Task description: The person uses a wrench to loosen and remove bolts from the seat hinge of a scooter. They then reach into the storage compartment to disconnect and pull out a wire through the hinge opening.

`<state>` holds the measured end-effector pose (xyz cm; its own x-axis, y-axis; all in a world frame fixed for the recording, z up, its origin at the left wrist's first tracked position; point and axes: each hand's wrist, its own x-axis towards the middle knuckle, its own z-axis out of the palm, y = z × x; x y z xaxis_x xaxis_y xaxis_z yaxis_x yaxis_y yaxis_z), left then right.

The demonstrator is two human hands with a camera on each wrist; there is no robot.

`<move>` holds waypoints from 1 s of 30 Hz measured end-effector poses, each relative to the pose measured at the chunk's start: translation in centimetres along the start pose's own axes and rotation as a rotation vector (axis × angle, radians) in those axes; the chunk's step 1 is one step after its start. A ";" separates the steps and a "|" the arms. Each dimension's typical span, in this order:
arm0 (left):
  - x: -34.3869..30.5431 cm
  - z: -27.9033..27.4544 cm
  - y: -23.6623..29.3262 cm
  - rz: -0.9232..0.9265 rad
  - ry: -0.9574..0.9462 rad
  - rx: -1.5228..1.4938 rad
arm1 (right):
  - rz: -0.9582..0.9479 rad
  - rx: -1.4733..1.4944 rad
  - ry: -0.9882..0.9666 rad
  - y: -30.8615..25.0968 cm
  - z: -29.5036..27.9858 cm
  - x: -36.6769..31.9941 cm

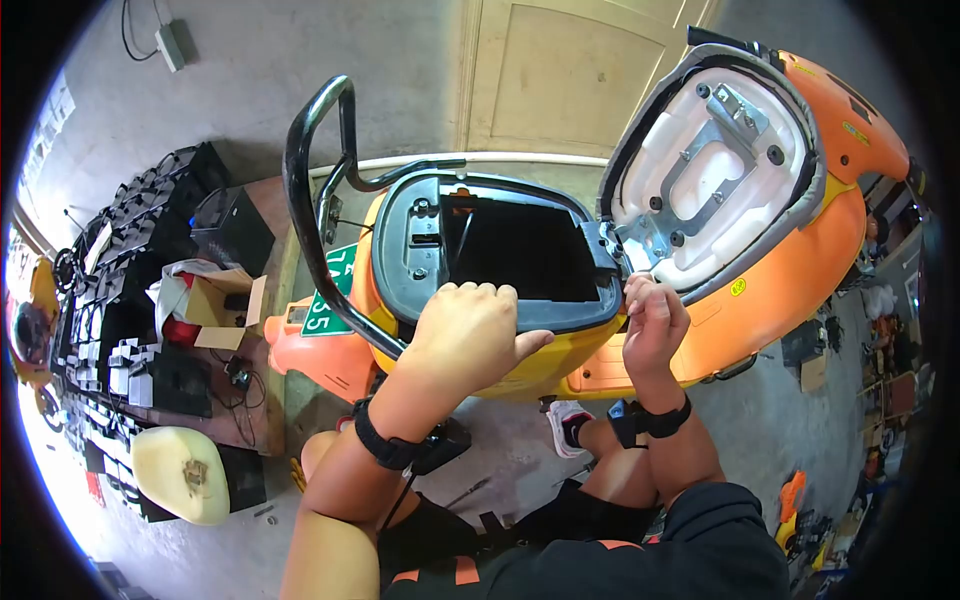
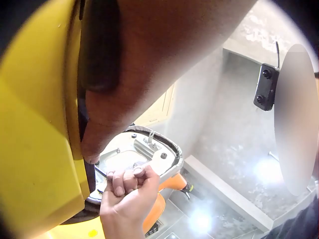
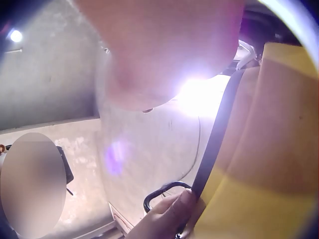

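Note:
A yellow-orange scooter stands in front of me, its seat (image 1: 690, 170) tipped up to show the white underside and metal hinge bracket. Below it, the black storage bucket (image 1: 400, 250) has a dark opening. My left hand (image 1: 470, 335) grips the bucket's near rim, fingers bent over the edge and thumb outside; its fingertips are hidden. By the hinge end of the bucket is my right hand (image 1: 655, 325), fingers curled with the tips close together. I cannot tell whether they pinch something. The left wrist view shows the right hand (image 2: 130, 196) against the seat underside.
A black grab rail (image 1: 345, 130) rises behind the bucket, with a green number plate (image 1: 332, 290) below. Batteries (image 1: 110, 270), an open carton (image 1: 225, 305) and a pale seat foam (image 1: 180, 475) lie left. A tool (image 1: 470, 492) is on the floor.

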<state>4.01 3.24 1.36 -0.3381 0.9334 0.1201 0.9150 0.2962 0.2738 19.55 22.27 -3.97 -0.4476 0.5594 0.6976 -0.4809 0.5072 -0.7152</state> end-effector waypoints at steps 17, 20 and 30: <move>0.1 0.1 0.2 -0.004 -0.006 0.037 | 0.223 -0.187 0.065 -1.2 -0.2 -1.4; 0.1 0.1 0.3 -0.007 -0.009 0.039 | 0.118 -0.244 0.045 -1.1 -0.1 -1.5; 0.1 0.1 0.3 -0.022 -0.031 0.054 | 0.271 -0.116 0.164 -2.0 1.0 -1.7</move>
<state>4.30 3.47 1.34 -0.3518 0.9322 0.0852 0.9183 0.3260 0.2244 20.48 19.63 -3.63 -0.4158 0.7770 0.4726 -0.2680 0.3919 -0.8801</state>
